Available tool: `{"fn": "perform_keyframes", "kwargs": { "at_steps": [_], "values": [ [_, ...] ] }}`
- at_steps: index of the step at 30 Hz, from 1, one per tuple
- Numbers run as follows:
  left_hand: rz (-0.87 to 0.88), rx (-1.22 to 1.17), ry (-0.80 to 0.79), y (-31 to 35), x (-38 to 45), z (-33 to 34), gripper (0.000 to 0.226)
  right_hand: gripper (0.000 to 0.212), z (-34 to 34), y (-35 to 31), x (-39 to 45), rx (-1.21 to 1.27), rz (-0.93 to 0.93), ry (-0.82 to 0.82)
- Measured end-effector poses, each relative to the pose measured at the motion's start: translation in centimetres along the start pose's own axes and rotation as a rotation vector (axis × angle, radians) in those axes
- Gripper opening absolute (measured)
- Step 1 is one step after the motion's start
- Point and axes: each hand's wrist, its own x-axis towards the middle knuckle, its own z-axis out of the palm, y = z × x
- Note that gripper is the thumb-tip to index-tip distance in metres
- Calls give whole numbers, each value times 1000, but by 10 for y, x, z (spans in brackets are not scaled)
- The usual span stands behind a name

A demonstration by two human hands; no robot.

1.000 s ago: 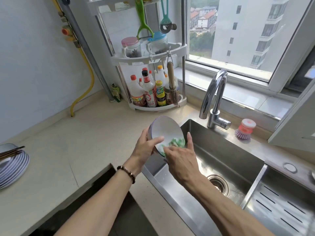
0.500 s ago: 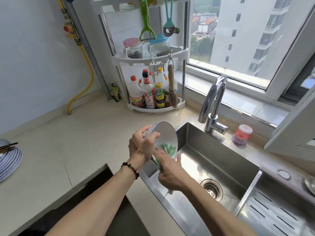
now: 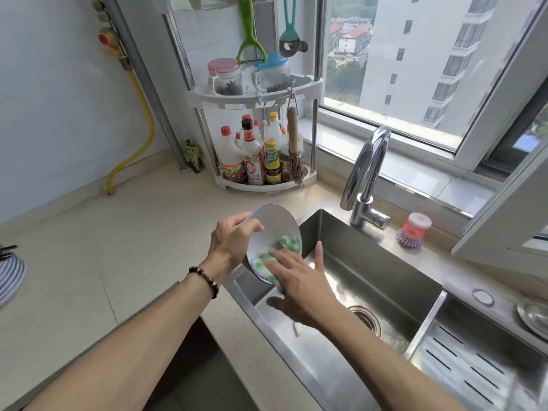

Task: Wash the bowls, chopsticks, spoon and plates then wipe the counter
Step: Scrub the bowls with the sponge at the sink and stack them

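Left hand: the left hand [image 3: 234,243] gripped the tilted bowl [image 3: 274,232] by its rim, over the sink's [image 3: 385,280] near corner.
Right hand: the right hand [image 3: 299,284], fingers spread, pressed the green sponge [image 3: 286,246] inside the bowl.
Change: the sponge had swept lower; scrubbing went on, rinse pending.

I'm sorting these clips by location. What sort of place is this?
Most likely a home kitchen in a high-rise flat. A steel sink with a faucet is set in the counter, a corner rack holds sauce bottles, and the left hand holds a bowl.
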Motion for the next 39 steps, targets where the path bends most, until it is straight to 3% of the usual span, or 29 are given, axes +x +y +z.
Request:
{"fn": "perform_keyframes", "kwargs": {
  "at_steps": [2,6,7,9,11,13,15,17,19,20,22,24,28,31,33,35,37,39],
  "values": [
    [0,-31,-29,1,2,-4,25,68,-1,5,4,-132,-13,71],
    [1,-80,88,1,5,0,35,57,3,-28,9,388,91,129],
    [-8,-72,61,1,5,-2,31,56,5,-27,8,384,40,152],
    [-84,-36,-72,5,6,-13,23,54,7,-9,3,137,-128,226],
    [-182,-20,-195,5,12,-26,46,51,7,12,5,-127,-214,254],
    [-253,-66,-267,3,16,-31,73,45,6,20,9,-223,-258,311],
    [-243,-204,-313,1,10,-27,70,34,4,16,16,-227,-276,396],
    [-155,-388,-296,-6,1,-17,64,28,1,3,23,-110,-193,473],
    [-48,-498,-190,-15,-7,-3,57,31,-2,-19,27,53,-94,525],
    [-11,-514,-103,-14,-10,2,41,33,-3,-28,28,102,-69,530],
    [24,-459,0,-9,-10,4,7,31,-2,-31,24,163,-75,463],
    [63,-362,-36,-8,-7,-3,16,32,-1,-13,17,92,-137,263],
    [73,-205,-59,-10,-1,-7,30,72,-13,13,11,-193,-125,6],
    [85,-175,72,-3,-4,2,44,87,-21,-20,12,155,32,-84],
    [122,-103,71,3,-6,3,53,94,-19,-28,8,346,50,-115],
    [154,-9,-12,3,-7,-1,51,94,-17,-18,2,200,20,-118],
    [162,0,-93,1,-8,-5,46,89,-15,-4,0,-116,-3,-93],
    [155,-18,-53,0,-11,0,52,86,-14,-6,2,-140,57,-100]
  ]
}}
